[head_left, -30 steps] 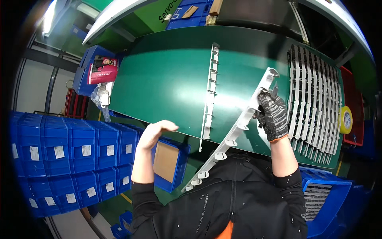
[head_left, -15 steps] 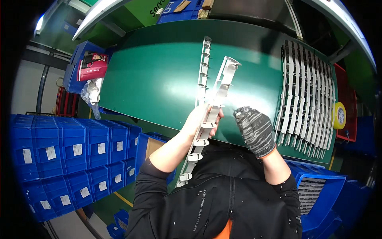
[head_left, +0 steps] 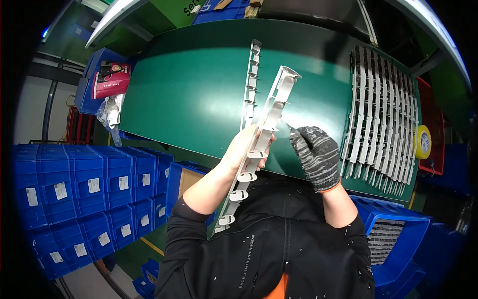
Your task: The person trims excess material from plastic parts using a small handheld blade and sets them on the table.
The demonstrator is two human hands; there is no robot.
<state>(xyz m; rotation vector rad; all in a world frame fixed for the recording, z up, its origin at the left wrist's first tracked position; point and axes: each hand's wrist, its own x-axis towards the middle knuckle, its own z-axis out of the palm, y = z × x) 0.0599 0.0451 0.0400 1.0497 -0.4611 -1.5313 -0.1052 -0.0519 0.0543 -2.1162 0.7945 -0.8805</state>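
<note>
The left hand [head_left: 241,148] clasps the pale strip [head_left: 285,90], slanted from seven to one o'clock; slack fingers could let it knock the second strip [head_left: 252,75] at twelve. The right hand [head_left: 319,157] curls, contents unclear.

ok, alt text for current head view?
A bare left hand grips a long, pale, tabbed strip over the near edge of a green table; the right hand, in a dark glove, is beside it. A second strip lies on the table, others line its right end; blue bins stand left.
</note>
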